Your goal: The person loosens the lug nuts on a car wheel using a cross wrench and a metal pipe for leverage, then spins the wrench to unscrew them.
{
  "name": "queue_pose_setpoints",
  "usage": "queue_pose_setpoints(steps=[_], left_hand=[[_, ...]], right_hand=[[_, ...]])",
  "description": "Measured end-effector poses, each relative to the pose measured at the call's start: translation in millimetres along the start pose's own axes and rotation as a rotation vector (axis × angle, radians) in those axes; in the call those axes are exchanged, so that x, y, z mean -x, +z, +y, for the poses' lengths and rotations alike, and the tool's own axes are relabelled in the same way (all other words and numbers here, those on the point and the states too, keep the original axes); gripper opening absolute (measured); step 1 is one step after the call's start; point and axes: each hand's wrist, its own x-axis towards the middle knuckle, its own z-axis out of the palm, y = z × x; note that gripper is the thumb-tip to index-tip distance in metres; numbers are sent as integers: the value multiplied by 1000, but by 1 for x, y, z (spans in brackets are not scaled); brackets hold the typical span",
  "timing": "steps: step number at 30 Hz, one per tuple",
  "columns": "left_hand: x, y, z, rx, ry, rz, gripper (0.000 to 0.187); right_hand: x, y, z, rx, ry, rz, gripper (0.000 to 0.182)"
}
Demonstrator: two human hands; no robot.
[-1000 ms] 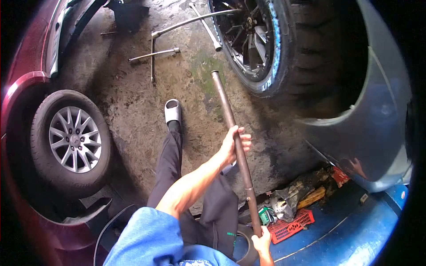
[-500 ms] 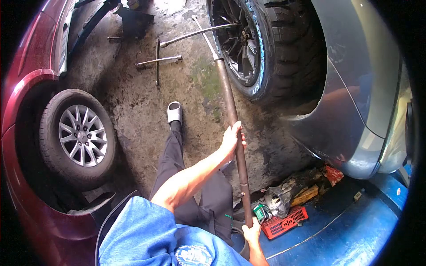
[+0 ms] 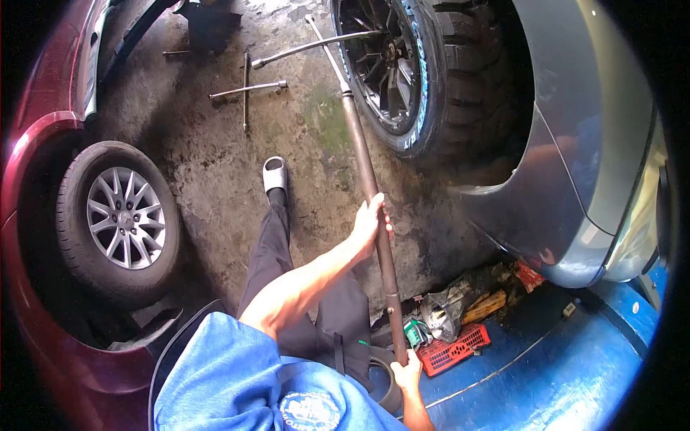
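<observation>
A long, rusty brown pipe runs from near my body up toward the wheel. Its far end meets a thin arm of a four-way lug wrench, which reaches to the hub of the large wheel with blue-white tyre lettering. My left hand is closed around the middle of the pipe. Lower down, my right hand grips the pipe near its close end. Where the wrench socket meets the wheel is too small to make out.
On the floor lies a second four-way wrench. A silver-rimmed wheel is at left by the red car. The grey car body rises at right. A red basket and litter sit beside a blue surface.
The view has shifted slightly, so the floor and the left wheel appear a little further left and up. Both hands keep their hold on the pipe, with little other visible movement.
</observation>
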Motion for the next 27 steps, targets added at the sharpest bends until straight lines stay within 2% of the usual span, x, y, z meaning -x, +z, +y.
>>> queue_pose_setpoints(steps=[6, 8, 9, 10, 11, 12, 14, 15, 16, 18, 19, 20, 21, 22, 23, 24, 26, 27], left_hand=[[-25, 5, 30, 2, 18, 22, 32], [-34, 10, 46, -1, 96, 18, 27], [-44, 11, 56, -1, 145, 30, 26], [-56, 12, 67, -3, 189, 37, 25], [-62, 14, 83, 17, 166, 39, 22], [-64, 22, 97, 74, 253, 54, 23], [-65, 23, 110, 79, 232, -71, 20], [-71, 20, 106, 89, 187, -162, 15], [-46, 29, 110, 155, 86, -180, 11], [-40, 25, 85, 230, -73, -226, 9], [-30, 33, 90, 276, -189, -85, 10], [-25, 39, 91, 266, -187, -34, 10], [-27, 40, 87, 224, -163, -4, 9], [-31, 36, 89, 241, -218, -18, 9], [-27, 40, 99, 234, -241, 27, 8], [-28, 41, 102, 279, -269, 52, 14], [-27, 38, 102, 320, -335, 34, 17], [-25, 37, 99, 325, -339, 46, 17]], right_hand=[[-24, 4, -13, -60, -63, -36, 35], [-35, 5, -7, -89, -26, -124, 34], [-39, 0, -23, -124, -60, -145, 31], [-38, -14, -81, -247, 108, -250, 30], [-42, -19, -120, -251, 129, -254, 25], [-47, -23, -151, -252, 148, -260, 23], [-64, -26, -203, -190, 91, -231, 24], [-71, -28, -225, -185, 92, -214, 27], [-80, -33, -229, -133, 143, -276, 30], [-78, -45, -227, -193, 48, -305, 30], [-69, -52, -230, -464, 134, -342, 28], [-54, -67, -249, -462, 297, -356, 27], [-39, -75, -237, -305, 348, -415, 26], [-28, -79, -188, -260, 362, -527, 24], [3, -86, -171, -282, 481, -527, 22], [27, -93, -147, -58, 477, -531, 25], [58, -84, -174, 24, 558, -317, 28], [62, -85, -182, 30, 566, -325, 28]])
